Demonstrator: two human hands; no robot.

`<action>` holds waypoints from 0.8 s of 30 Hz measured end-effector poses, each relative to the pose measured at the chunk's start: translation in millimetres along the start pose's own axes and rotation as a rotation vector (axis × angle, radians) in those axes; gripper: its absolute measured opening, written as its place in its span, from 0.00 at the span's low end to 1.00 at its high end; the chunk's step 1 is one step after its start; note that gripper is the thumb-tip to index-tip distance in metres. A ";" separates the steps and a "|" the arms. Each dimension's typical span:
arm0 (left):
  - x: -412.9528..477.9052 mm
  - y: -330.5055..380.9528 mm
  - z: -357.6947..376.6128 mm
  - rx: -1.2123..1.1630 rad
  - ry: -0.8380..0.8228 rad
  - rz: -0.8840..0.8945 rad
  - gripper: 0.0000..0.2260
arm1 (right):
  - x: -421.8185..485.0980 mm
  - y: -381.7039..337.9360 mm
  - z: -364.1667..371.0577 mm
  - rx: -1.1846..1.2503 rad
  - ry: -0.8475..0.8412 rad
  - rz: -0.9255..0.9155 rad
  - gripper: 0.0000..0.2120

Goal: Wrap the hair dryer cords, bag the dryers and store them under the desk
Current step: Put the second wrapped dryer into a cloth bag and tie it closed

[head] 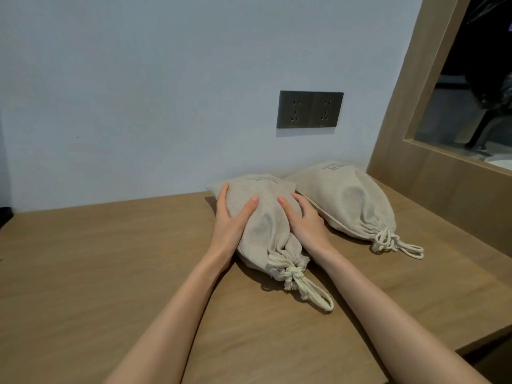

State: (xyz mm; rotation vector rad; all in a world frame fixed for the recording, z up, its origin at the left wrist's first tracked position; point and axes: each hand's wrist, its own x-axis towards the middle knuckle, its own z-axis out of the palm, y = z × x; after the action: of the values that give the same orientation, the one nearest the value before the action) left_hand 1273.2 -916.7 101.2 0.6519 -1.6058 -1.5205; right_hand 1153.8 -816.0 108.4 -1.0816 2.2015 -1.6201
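Looking at two beige drawstring bags on the desk (pixel 110 259), both cinched and knotted.

Gripping the near bag (pixel 266 225) from both sides:
- left hand (pixel 231 220) wrapped round the left flank, thumb on top
- right hand (pixel 304 223) mirrored on the right flank, thumb on top too
- both clamped on cloth, nothing else in either

Lying lengthwise, closed end toward the wall, knot (pixel 291 273) and drawstring loop (pixel 318 297) toward the desk's front edge.

Far bag (pixel 352 200) just beside it on the right, near the wooden side panel (pixel 443 184), untouched. Cannot tell contact or gap between the two at the back corner.

Handling, as judgement:
- Soft cloth over a hard lump, so expect fabric sliding and bunching over the dryer inside.
- Probably moderate weight, centred on the bulge mid-bag.
- Not slippery, judging by the coarse weave.
- Not delicate outside, but worth not dropping, presumably a plastic shell inside.

Best hold: squeezing through the cloth onto the bulge, two-handed, as now.

Alternative: hooking the loop or grabbing the gathered neck behind the knot for a one-handed carry. Would swing, and depends on the knot holding.

Avoid pinching the flat corners at the wall end: only slack fabric there, so expect sag.

Seems done with bagging on both. Storing under the desk not yet done.
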 end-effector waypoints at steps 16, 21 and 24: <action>-43.7 29.7 -6.5 -0.066 0.017 0.039 0.36 | -48.9 -6.6 -10.5 0.242 0.032 -0.150 0.21; -73.0 55.5 6.7 -0.029 0.011 0.152 0.36 | -76.6 -22.6 -38.7 0.248 0.121 -0.239 0.23; -93.7 68.1 16.1 -0.008 0.016 0.240 0.35 | -96.5 -34.8 -60.6 0.217 0.144 -0.303 0.24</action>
State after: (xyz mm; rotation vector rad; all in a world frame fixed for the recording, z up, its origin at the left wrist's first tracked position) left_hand 1321.1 -821.4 149.5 0.4474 -1.6027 -1.3409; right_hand 1204.1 -712.2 138.1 -1.3205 1.9556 -2.0672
